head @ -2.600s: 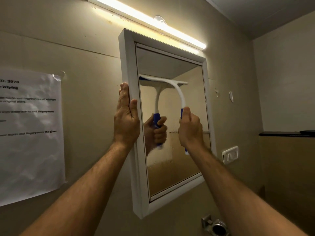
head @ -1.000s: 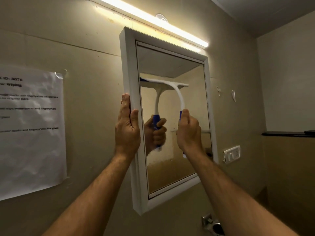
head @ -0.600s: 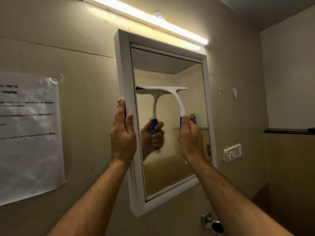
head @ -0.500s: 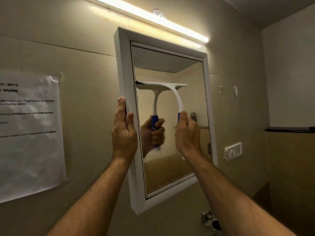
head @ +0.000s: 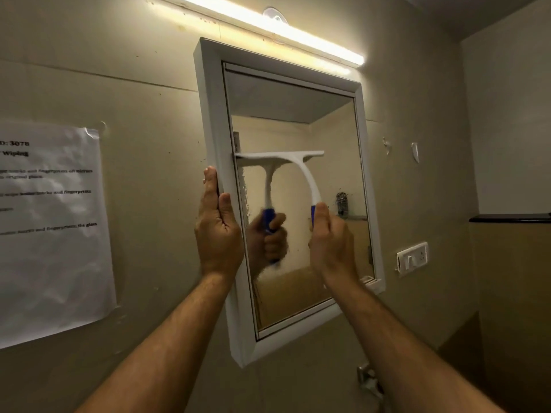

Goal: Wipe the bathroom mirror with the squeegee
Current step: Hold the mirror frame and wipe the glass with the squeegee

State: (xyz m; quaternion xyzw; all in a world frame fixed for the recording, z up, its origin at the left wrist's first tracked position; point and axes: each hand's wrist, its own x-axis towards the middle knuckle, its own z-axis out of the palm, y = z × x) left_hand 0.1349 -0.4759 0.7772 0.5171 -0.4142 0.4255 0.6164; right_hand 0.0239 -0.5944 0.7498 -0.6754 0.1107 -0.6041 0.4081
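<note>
Against the mirror's (head: 301,93) left frame edge, squeegee (head: 301,162) blade presses

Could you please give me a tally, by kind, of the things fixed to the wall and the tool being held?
Mirror: 1
Squeegee: 1
Light bar: 1
Paper sheet: 1
Switch plate: 1
Total: 5

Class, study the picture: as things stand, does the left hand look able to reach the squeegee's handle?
Probably yes. The left hand rests flat on the mirror frame beside the glass, nothing lies between, but the right hand already covers most of the squeegee handle.
</note>
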